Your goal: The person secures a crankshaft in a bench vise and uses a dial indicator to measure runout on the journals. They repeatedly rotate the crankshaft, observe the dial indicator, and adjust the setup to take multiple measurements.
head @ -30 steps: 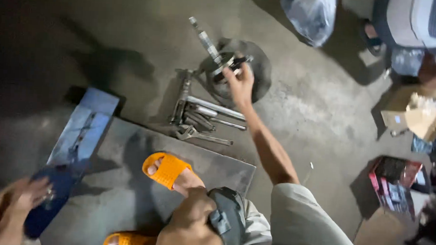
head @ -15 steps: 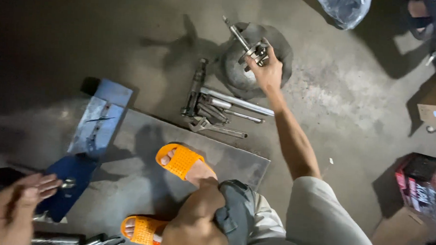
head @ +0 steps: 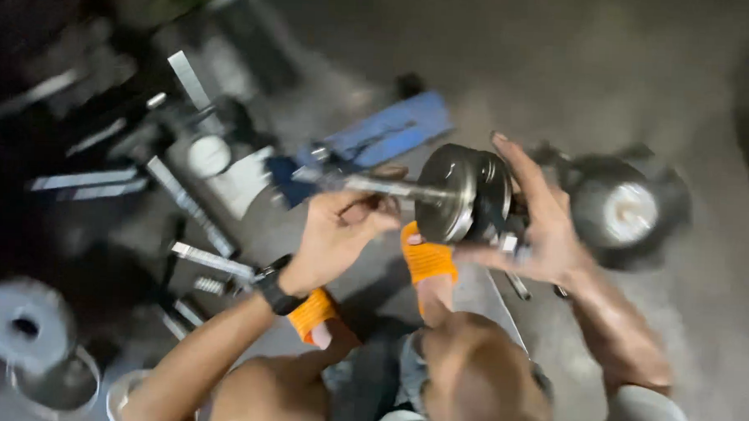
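Bare forearms with no sleeves, black wristwatch (head: pixel 274 292) just behind the left hand (head: pixel 336 238), right hand (head: pixel 540 220) without rings or gloves, orange open-toed sandals (head: pixel 427 260) below both hands, grey trousers at the knees

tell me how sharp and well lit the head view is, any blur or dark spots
Head view: motion blur smears nearly everything. The left hand on a thin rod and the right hand by the dark metal disc are the clearest parts, though soft. The metal bars at left streak. The upper left corner is almost black; the floor at upper right is dim grey. No strong glare.
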